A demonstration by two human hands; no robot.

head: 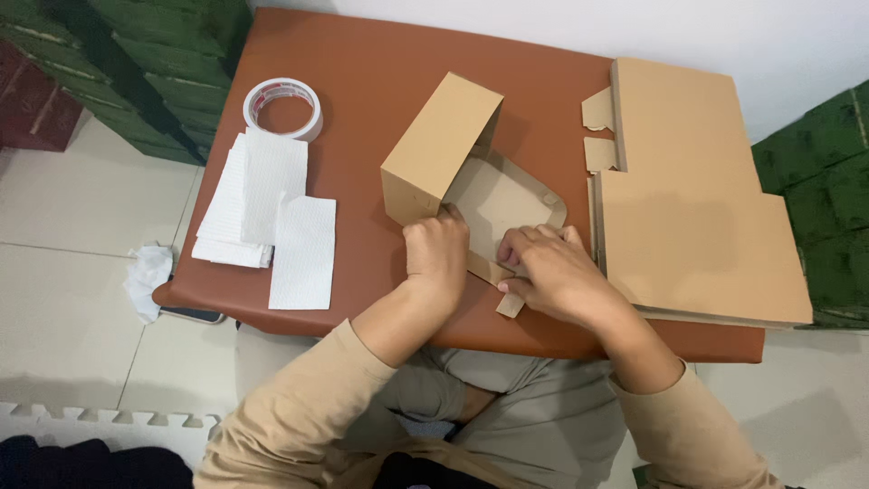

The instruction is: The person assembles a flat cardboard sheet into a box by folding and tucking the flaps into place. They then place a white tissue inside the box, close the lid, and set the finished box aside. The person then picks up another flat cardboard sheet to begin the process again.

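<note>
Folding a brown cardboard box (444, 149) on the brown surface (362, 109).
Left hand (437, 255) curled against the box's near corner; right hand (552, 272), fingers (520, 256) bent, pressing its open flap (498, 204) just beyond the fingertips.

A plain brown cardboard box (441, 148), half folded, lies mid-desk: its body stands tilted, its open flap (500, 204) lies flat toward the person, pressed under both hands.

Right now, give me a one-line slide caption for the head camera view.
Left hand and right hand fold a cardboard box on a brown table, beside flat cardboard sheets.
</note>
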